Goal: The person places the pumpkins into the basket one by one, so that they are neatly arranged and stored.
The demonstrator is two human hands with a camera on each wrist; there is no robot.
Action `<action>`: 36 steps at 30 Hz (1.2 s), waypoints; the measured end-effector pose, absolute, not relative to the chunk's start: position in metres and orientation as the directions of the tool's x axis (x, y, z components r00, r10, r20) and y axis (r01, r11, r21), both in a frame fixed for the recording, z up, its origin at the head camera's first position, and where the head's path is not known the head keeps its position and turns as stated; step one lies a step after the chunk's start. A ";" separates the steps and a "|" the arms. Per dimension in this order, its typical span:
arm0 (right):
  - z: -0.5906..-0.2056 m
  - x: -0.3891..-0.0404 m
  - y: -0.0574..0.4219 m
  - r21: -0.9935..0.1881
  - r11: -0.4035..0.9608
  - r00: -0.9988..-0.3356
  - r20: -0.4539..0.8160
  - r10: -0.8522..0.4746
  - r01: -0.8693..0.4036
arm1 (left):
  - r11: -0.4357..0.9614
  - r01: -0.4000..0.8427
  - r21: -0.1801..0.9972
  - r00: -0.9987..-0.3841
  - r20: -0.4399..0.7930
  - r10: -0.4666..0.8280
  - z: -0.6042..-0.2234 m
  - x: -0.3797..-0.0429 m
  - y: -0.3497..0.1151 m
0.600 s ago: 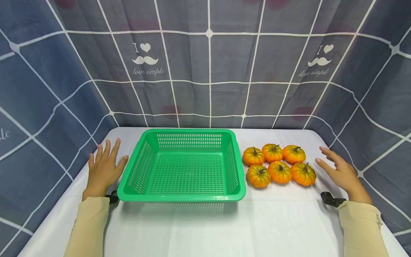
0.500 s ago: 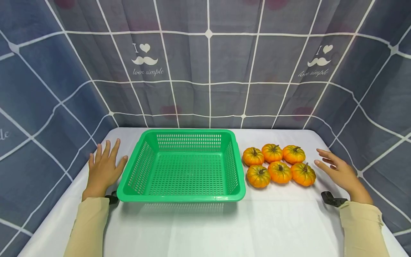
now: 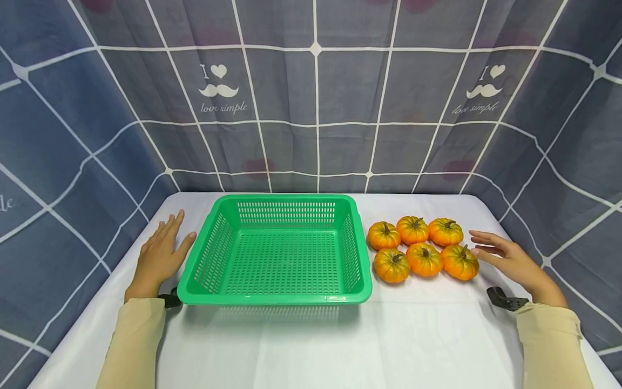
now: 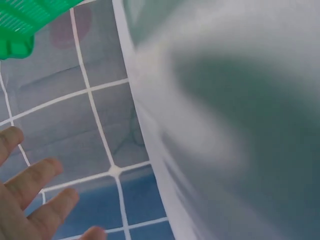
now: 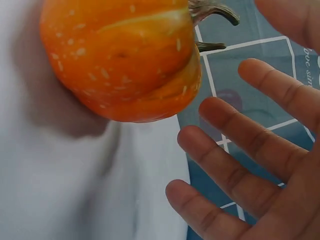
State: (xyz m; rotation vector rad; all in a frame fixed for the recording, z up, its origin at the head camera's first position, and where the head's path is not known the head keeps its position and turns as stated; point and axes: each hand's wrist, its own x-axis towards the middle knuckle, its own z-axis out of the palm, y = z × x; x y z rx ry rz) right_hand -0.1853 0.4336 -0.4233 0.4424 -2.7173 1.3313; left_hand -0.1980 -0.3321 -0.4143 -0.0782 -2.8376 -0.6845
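Several small orange pumpkins with green-brown stems lie in two rows on the table, right of a green plastic basket (image 3: 274, 300). My right hand (image 3: 517, 265) hovers at the right side of the nearest pumpkin (image 3: 460, 263), fingers parted and holding nothing. In the right wrist view that pumpkin (image 5: 122, 60) looms large beside the spread fingers (image 5: 235, 175). To the left of the basket, my left hand (image 3: 157, 254) is held with extended fingers, apart from the rim and holding nothing. A corner of the basket (image 4: 35, 25) shows in the left wrist view.
A white cloth (image 3: 301, 346) covers the table. Grey-blue checked curtains (image 3: 340, 97) hang behind it and at both sides. The basket's perforated floor shows bare. Black straps (image 3: 505, 299) sit on both wrists.
My right hand has moved left, close to the nearest front pumpkin, with its fingers lowered. My left hand has turned slightly in place. The basket and pumpkins stay put.
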 end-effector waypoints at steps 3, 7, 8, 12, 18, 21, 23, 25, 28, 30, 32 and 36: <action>-0.425 -0.185 0.434 -0.776 0.577 -0.964 0.162 -0.209 -0.256 | 0.853 0.087 0.515 -0.988 0.155 0.006 -0.412 -0.199 -0.331; -0.429 -0.185 0.437 -0.791 0.576 -0.974 0.112 -0.195 -0.206 | 0.787 0.073 0.613 -0.996 0.082 0.029 -0.410 -0.200 -0.329; -0.430 -0.184 0.438 -0.798 0.568 -0.975 0.105 -0.196 -0.200 | 0.769 0.077 0.635 -0.996 0.077 0.037 -0.409 -0.201 -0.329; -0.438 -0.185 0.441 -0.837 0.512 -0.973 0.097 -0.211 -0.194 | 0.687 0.114 0.718 -0.993 0.089 0.071 -0.408 -0.202 -0.327; -0.444 -0.185 0.443 -0.862 0.476 -0.969 0.061 -0.240 -0.173 | 0.508 0.219 0.833 -0.973 0.152 0.171 -0.405 -0.203 -0.319; -0.445 -0.186 0.443 -0.873 0.465 -0.965 0.023 -0.260 -0.146 | 0.440 0.234 0.867 -0.965 0.152 0.214 -0.405 -0.202 -0.315; -0.446 -0.186 0.443 -0.880 0.454 -0.961 0.009 -0.276 -0.138 | 0.419 0.229 0.879 -0.963 0.140 0.232 -0.404 -0.201 -0.313; -0.447 -0.187 0.442 -0.883 0.450 -0.957 0.000 -0.290 -0.136 | 0.392 0.226 0.892 -0.959 0.134 0.249 -0.404 -0.200 -0.312; -0.449 -0.187 0.442 -0.878 0.458 -0.952 -0.010 -0.306 -0.138 | 0.360 0.237 0.903 -0.953 0.144 0.265 -0.406 -0.201 -0.310; -0.449 -0.187 0.442 -0.873 0.467 -0.950 -0.012 -0.311 -0.141 | 0.334 0.239 0.912 -0.949 0.147 0.277 -0.407 -0.201 -0.309; -0.449 -0.187 0.441 -0.866 0.478 -0.949 -0.014 -0.316 -0.146 | 0.319 0.237 0.918 -0.947 0.145 0.286 -0.408 -0.202 -0.309; -0.449 -0.188 0.439 -0.853 0.498 -0.946 -0.013 -0.323 -0.159 | 0.306 0.236 0.922 -0.945 0.144 0.295 -0.411 -0.204 -0.309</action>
